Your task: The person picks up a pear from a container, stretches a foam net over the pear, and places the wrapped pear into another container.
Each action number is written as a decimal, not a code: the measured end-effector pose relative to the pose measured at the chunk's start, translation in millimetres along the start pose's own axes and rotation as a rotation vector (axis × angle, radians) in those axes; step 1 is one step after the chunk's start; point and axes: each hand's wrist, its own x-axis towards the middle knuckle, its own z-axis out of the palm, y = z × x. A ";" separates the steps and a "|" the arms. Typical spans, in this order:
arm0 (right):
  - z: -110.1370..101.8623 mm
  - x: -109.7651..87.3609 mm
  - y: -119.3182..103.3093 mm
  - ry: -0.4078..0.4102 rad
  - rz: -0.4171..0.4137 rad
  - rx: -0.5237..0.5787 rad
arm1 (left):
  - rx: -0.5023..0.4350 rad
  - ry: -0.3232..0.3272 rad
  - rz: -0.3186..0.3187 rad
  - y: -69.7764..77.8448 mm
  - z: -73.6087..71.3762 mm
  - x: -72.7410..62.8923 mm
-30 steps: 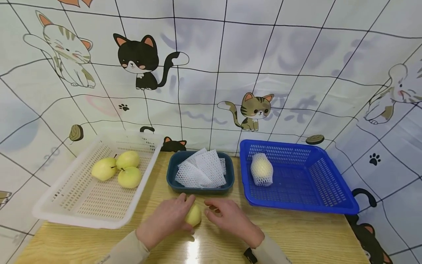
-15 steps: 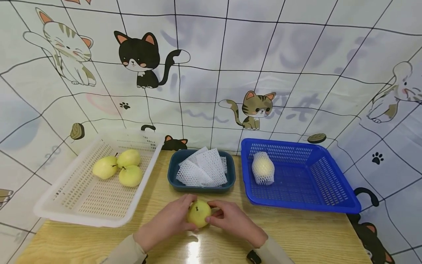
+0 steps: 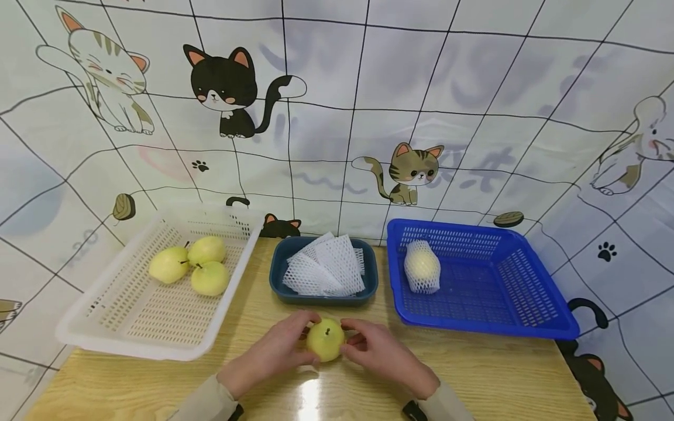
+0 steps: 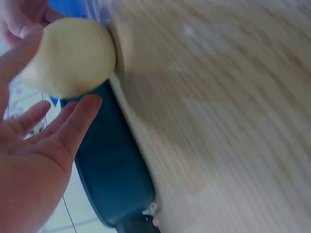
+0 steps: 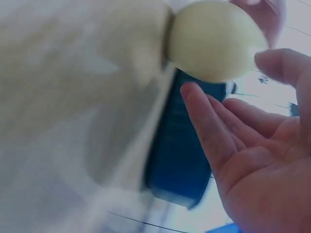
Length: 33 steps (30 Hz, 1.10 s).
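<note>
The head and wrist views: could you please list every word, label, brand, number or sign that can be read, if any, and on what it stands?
No text can be read.
Wall covering: faint purplish marks, too blurred to read.
White basket: tiny dark marks on its left side, too small to read.
Front pear, teal tub and blue basket: no lettering visible.
</note>
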 end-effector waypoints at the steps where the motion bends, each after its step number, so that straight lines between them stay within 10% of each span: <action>1: -2.0 -1.5 -2.0 0.013 -0.003 -0.010 | -0.014 -0.007 -0.011 -0.6 -0.8 -1.0; 7: -8.9 -0.5 -19.5 0.214 -0.064 -0.070 | -0.011 0.042 -0.005 -7.2 -14.1 -12.0; 19: -12.8 46.8 -33.8 0.522 -0.013 -0.160 | 0.351 0.461 0.072 -18.4 -7.5 -10.2; 33: -16.7 87.7 -18.7 0.542 0.171 -0.160 | 0.441 0.381 -0.084 -18.9 0.0 -19.1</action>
